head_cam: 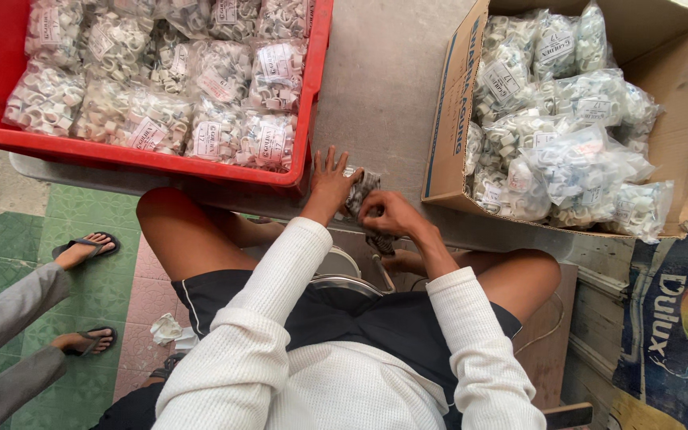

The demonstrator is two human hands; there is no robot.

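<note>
Left hand (330, 181) spread flat, fingers open, against a small clear plastic bag of white clips (360, 193), right hand (389, 213) pinching that bag's near edge, apparently, red plastic crate (310, 103) just left of the grip, brown cardboard box (449, 119) right.

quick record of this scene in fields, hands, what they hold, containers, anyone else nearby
left hand: left hand spread flat on the small clear bag, fingers open
right hand: right hand pinching the same bag's near edge
surface: grey bench
left container: red crate full of clear bags of small white parts
right container: cardboard box holding more such bags
nearby: another person's sandalled feet on the green tiled floor
</note>
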